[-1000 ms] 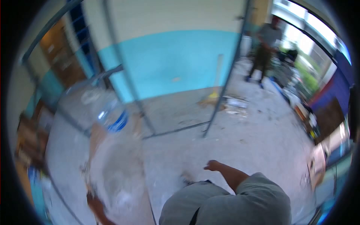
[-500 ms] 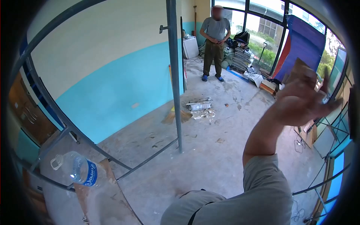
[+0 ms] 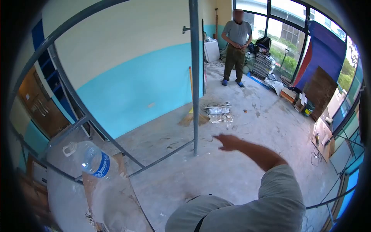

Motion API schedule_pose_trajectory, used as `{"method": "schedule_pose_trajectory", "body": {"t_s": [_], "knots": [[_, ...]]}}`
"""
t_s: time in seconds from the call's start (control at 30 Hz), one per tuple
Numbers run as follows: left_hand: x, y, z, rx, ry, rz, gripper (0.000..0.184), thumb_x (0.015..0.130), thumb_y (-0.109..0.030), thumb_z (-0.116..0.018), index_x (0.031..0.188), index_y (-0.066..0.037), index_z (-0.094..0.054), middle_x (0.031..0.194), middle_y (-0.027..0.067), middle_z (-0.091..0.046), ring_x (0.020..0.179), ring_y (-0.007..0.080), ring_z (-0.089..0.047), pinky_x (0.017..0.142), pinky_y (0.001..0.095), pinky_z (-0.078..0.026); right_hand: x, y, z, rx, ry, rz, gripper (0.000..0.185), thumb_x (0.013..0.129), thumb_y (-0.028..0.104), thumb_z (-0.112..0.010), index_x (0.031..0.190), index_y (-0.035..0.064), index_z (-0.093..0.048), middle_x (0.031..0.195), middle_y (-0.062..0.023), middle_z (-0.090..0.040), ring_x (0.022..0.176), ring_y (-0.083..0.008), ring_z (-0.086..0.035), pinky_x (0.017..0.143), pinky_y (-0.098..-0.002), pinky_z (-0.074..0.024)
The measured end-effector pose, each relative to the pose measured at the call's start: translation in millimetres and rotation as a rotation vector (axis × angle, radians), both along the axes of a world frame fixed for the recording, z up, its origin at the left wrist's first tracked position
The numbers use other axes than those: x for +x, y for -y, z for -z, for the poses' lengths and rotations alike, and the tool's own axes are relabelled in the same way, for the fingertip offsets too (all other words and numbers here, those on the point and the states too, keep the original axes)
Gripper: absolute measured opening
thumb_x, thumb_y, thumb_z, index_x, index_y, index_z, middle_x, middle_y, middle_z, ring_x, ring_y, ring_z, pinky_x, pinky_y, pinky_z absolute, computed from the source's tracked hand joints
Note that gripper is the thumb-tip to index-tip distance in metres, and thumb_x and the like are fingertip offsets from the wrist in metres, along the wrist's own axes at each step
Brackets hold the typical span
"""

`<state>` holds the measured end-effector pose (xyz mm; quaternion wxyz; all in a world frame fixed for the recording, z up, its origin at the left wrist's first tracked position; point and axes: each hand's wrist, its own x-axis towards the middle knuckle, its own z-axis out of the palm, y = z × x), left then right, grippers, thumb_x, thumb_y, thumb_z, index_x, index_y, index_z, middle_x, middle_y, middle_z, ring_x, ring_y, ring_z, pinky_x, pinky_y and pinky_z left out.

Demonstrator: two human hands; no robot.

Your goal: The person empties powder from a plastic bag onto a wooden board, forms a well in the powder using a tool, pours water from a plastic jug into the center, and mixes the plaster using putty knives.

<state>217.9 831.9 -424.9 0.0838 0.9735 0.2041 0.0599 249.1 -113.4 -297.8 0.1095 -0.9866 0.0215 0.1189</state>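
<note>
My right hand (image 3: 228,142) is stretched out over the concrete floor, right of a grey metal pole (image 3: 194,96). Its index finger points left; the other fingers look partly bent, and nothing shows in it. My left hand is out of the frame. At the lower left a clear plastic bottle (image 3: 92,158) with a blue label and a handle stands on a dusty board (image 3: 123,189), inside the metal frame.
A person (image 3: 236,46) stands near the windows, hands together at the waist. A broom (image 3: 191,89) leans by the blue wall, beside a pile of debris (image 3: 218,112). Stacked sacks (image 3: 264,63), boxes (image 3: 288,94) and a brown board (image 3: 320,91) line the right side.
My right hand has swung from the upper right down and left, to beside the pole. My left hand, at the lower left a second ago, has left the frame. The view has turned.
</note>
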Motion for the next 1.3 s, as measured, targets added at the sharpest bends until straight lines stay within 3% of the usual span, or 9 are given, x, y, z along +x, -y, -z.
{"method": "schedule_pose_trajectory", "body": {"t_s": [0.03,0.17,0.3,0.5,0.63,0.77,1.07,1.17,1.3], "knots": [[5.8,7.2,-1.7,0.020,0.008,-0.002,0.034,0.085,-0.019,-0.054,0.107,0.007,-0.059,0.102,0.0279,-0.064,0.097,0.0439,-0.061,0.085,0.0490,-0.049,-11.4,-1.9,51.9,0.034,0.028,-0.033,0.080,0.083,0.034,-0.069,0.148,0.0083,-0.031,0.130,-0.0217,-0.053,0.119,-0.0370,-0.053,0.095,-0.0488,-0.0463],[13.9,53.2,-9.7,0.099,0.035,-0.004,0.036,0.079,-0.003,-0.053,0.114,0.006,-0.054,0.104,0.0293,-0.064,0.100,0.0452,-0.061,0.087,0.0495,-0.048,-66.0,-74.0,197.3,0.300,-0.204,0.277,0.083,0.080,0.045,-0.072,0.142,0.0025,-0.039,0.127,-0.0244,-0.058,0.119,-0.0385,-0.055,0.100,-0.0429,-0.0451],[-5.9,131.5,-81.4,0.108,-0.088,0.014,0.024,0.079,0.002,-0.052,0.103,0.001,-0.052,0.097,0.0260,-0.066,0.095,0.0450,-0.063,0.084,0.0511,-0.049,-140.9,-155.0,294.2,0.245,-0.377,0.280,0.088,0.075,0.059,-0.071,0.138,0.0028,-0.046,0.122,-0.0230,-0.062,0.115,-0.0381,-0.058,0.098,-0.0439,-0.0463],[1.9,97.6,-99.3,0.031,0.054,0.113,0.021,0.077,0.004,-0.054,0.098,-0.001,-0.051,0.091,0.0263,-0.066,0.091,0.0458,-0.063,0.079,0.0532,-0.049,-185.1,-206.0,314.1,0.208,-0.506,0.083,0.081,0.077,0.060,-0.068,0.132,0.0025,-0.053,0.125,-0.0216,-0.061,0.118,-0.0377,-0.057,0.100,-0.0432,-0.0454],[22.3,94.4,-83.6,0.029,-0.005,0.202,0.022,0.076,0.003,-0.055,0.097,-0.002,-0.053,0.090,0.0248,-0.067,0.090,0.0442,-0.064,0.078,0.0532,-0.050,-184.9,-210.5,287.0,0.211,-0.523,0.171,0.073,0.077,0.056,-0.066,0.124,0.0007,-0.060,0.123,-0.0225,-0.061,0.116,-0.0361,-0.058,0.097,-0.0430,-0.0465],[20.9,125.6,-97.1,0.091,-0.025,0.292,0.024,0.075,0.002,-0.057,0.098,-0.003,-0.055,0.089,0.0229,-0.067,0.088,0.0420,-0.065,0.079,0.0516,-0.050,-196.2,-207.2,290.0,0.221,-0.374,0.203,0.069,0.079,0.058,-0.064,0.114,-0.0016,-0.065,0.114,-0.0217,-0.066,0.109,-0.0369,-0.061,0.092,-0.0447,-0.0489],[48.3,125.5,-95.4,0.068,-0.025,0.373,0.027,0.072,0.005,-0.059,0.097,-0.005,-0.059,0.090,0.0186,-0.068,0.089,0.0397,-0.063,0.079,0.0494,-0.049,-192.0,-192.4,291.4,0.168,-0.517,0.198,0.068,0.079,0.058,-0.064,0.112,-0.0012,-0.067,0.112,-0.0222,-0.066,0.106,-0.0367,-0.062,0.090,-0.0448,-0.0497],[37.1,145.8,-100.7,0.090,-0.047,0.420,0.024,0.075,0.003,-0.060,0.097,-0.006,-0.060,0.086,0.0180,-0.066,0.086,0.0391,-0.062,0.077,0.0488,-0.049,-179.8,-188.1,301.9,0.228,-0.611,0.266,0.076,0.078,0.062,-0.064,0.125,0.0027,-0.060,0.125,-0.0206,-0.061,0.118,-0.0368,-0.056,0.100,-0.0432,-0.0446],[28.8,150.4,-117.3,0.077,-0.075,0.480,0.020,0.079,0.001,-0.060,0.098,-0.005,-0.060,0.085,0.0191,-0.064,0.085,0.0394,-0.061,0.076,0.0496,-0.048,-171.5,-188.7,303.1,0.248,-0.563,0.267,0.076,0.079,0.062,-0.063,0.126,0.0023,-0.059,0.127,-0.0207,-0.060,0.119,-0.0367,-0.055,0.101,-0.0429,-0.0441]]}}
